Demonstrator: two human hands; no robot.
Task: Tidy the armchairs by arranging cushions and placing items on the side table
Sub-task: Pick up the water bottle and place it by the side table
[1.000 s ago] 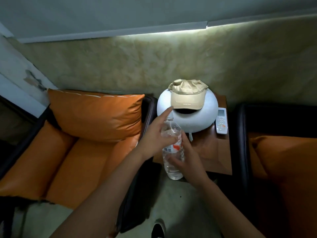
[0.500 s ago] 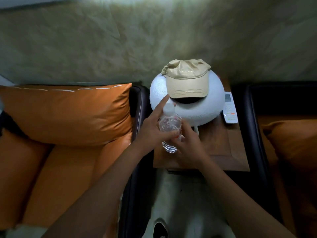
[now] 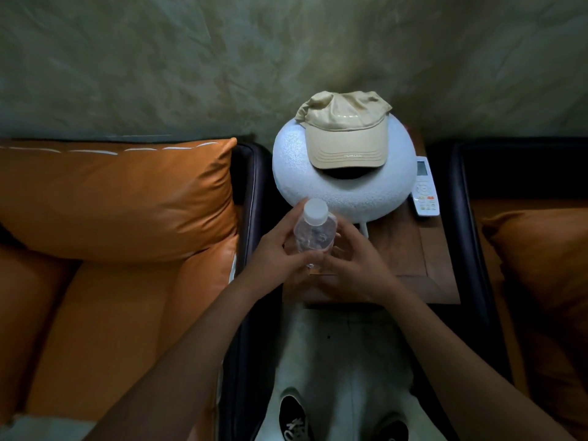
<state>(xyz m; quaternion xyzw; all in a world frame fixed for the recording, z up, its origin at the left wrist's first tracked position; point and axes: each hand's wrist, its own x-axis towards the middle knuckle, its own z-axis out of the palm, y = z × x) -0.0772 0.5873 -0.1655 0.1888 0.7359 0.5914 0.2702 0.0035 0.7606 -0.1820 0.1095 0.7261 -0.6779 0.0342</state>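
Holding clear plastic water bottle with white cap (image 3: 313, 237) between both hands: left hand (image 3: 276, 253) wraps one side, right hand (image 3: 356, 265) grips other. Bottle upright, long axis vertical, just in front of white round textured cushion (image 3: 350, 198), over brown wooden tabletop (image 3: 407, 249); base contact hidden.

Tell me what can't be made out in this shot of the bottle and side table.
All in the head view:
- bottle base: hidden by the left hand and right hand around it, so contact with the side table is unclear.
- remote: button labels too small to read.
- right armchair: cut off by the frame's right edge, and dark.
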